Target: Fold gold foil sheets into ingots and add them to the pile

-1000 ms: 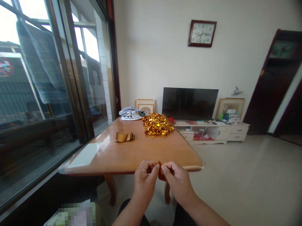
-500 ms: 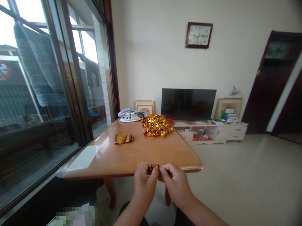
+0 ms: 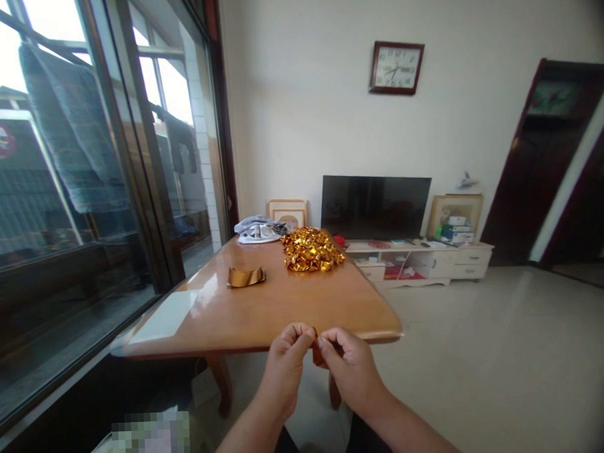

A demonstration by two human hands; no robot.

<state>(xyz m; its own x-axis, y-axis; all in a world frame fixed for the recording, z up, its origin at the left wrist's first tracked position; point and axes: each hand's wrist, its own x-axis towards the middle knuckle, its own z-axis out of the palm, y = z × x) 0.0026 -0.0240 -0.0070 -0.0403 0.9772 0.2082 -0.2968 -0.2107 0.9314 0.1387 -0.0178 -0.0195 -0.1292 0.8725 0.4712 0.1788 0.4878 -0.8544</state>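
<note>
Both hands are at the near edge of the table [image 3: 296, 313], in front of its right half. Between them is a small piece of gold-orange foil [image 3: 319, 358], just off that edge and mostly hidden by the hands. The left hand [image 3: 286, 361] grips the foil's upper end with thumb and curled fingers; the right hand [image 3: 351, 363] pinches it from the other side, thumb against fingers. The thumb tips nearly meet (how the foil is folded there is too small to tell).

A heap of crumpled, shiny gold foil pieces [image 3: 313, 251] sits toward the table's far right corner. On the middle of the table, left of that heap and well apart from it, lies a curled stack of gold sheets [image 3: 247, 277]. At the table's far left corner is a bundle of pale, crumpled material [image 3: 259, 232]. Beyond the table's far end, a dark television [image 3: 376, 206] stands on a white cabinet [image 3: 464, 263].
</note>
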